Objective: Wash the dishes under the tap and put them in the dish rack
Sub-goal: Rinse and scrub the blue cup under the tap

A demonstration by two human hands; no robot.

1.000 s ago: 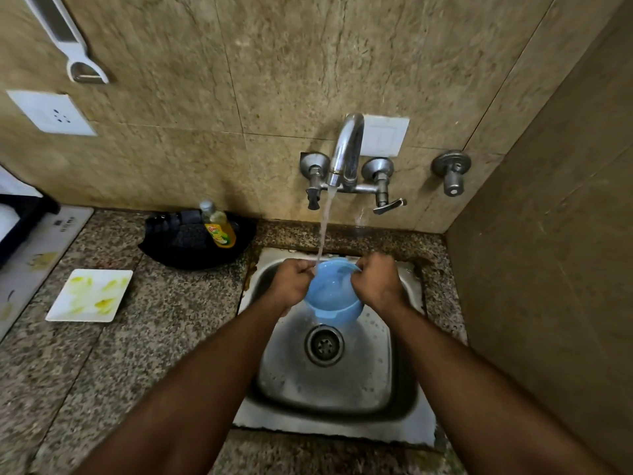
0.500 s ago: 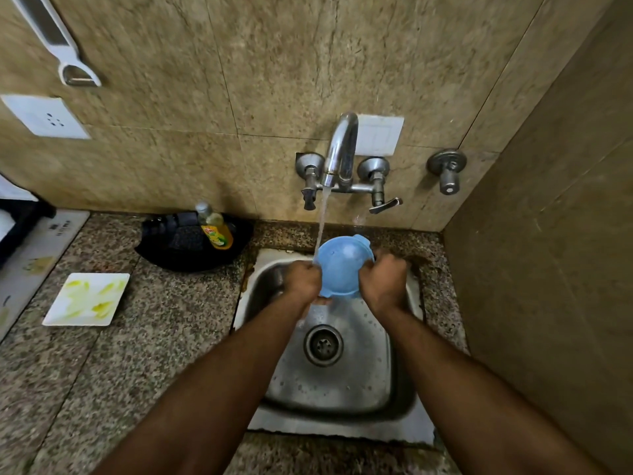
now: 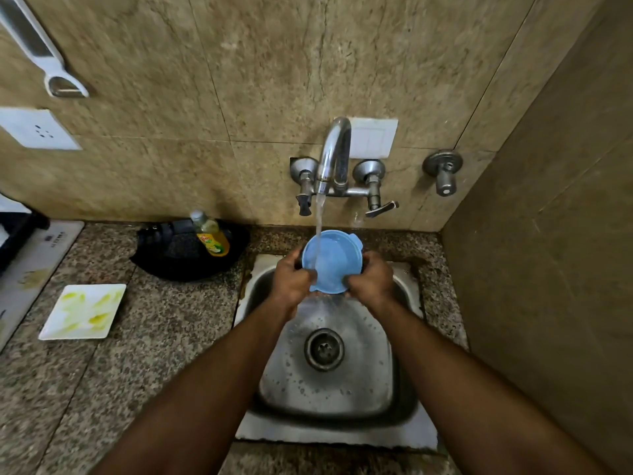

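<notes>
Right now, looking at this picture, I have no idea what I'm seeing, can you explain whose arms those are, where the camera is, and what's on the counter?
There is no machine here. The camera sits on a person's head, looking down at their own arms. The left hand and right hand grip a blue bowl under the running tap, above a steel sink. On the granite counter to the left lie a white square plate smeared with yellow, a dish soap bottle and a black pan.

Both hands gripping, arms outstretched
</notes>
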